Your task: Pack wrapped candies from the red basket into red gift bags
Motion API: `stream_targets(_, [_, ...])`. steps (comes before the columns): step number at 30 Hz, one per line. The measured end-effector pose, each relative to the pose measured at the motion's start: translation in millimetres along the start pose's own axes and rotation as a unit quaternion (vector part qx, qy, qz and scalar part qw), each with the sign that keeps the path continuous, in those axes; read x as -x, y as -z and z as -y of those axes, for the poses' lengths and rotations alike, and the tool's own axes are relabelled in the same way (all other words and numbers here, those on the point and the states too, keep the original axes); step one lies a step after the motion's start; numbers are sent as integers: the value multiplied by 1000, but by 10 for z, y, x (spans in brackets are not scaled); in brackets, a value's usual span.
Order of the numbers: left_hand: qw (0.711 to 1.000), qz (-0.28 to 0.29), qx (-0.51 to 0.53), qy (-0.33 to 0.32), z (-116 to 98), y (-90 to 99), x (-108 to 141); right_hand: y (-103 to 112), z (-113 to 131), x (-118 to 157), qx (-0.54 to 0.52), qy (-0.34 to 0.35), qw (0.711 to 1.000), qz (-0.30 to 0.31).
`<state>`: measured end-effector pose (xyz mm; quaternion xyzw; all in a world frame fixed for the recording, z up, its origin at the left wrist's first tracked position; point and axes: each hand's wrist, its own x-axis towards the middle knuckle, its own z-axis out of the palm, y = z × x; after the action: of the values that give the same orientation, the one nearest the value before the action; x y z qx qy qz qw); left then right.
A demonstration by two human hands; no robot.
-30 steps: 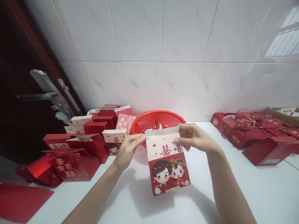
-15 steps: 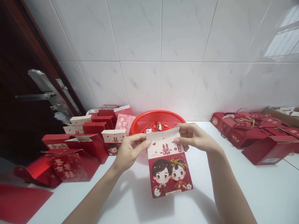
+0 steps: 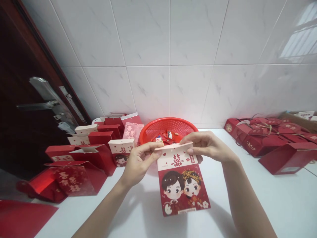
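A red and cream paper gift box (image 3: 184,188) with two cartoon figures on its front hangs tilted above the white table. My left hand (image 3: 140,162) pinches its upper left corner between thumb and fingers. At the upper right corner, my right hand (image 3: 208,145) holds the top edge, thumb in front and fingers behind. The cream top flap is bent over at the upper edge. Just behind the box stands a red plastic basket (image 3: 170,121) with several small wrapped sweets (image 3: 167,136) inside; its front is partly hidden by the box and hands.
Several red and cream boxes (image 3: 85,178) stand along the left side, beside a dark door with a metal handle (image 3: 44,99). Tied red boxes (image 3: 264,140) lie in a pile at the right, near a cardboard carton (image 3: 293,118). A tiled wall (image 3: 148,89) bounds the back.
The box's top edge has folded over toward the back, and its lower end has swung slightly right and nearer. Both hands keep their hold at the upper corners.
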<state>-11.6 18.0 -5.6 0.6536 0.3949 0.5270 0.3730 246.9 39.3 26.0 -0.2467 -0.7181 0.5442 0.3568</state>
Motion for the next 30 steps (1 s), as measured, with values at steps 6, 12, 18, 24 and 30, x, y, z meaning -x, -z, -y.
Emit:
stream_targets(6, [999, 6, -35, -3, -8, 19, 46, -19, -3, 8, -32, -23, 999, 4])
stream_targets(12, [997, 3, -68, -27, 89, 46, 106, -13, -107, -4, -51, -39, 998, -5])
stream_targets(18, [999, 0, -50, -7, 206, 62, 125, -19, -167, -19, -65, -42, 997, -4])
stream_targets(24, [997, 4, -70, -35, 193, 74, 98, -9, -162, -16, -35, -36, 999, -4])
stream_targets(30, [993, -9, -83, -81, 87, 32, 73, -3, -114, -9, 0, -9, 1000, -3])
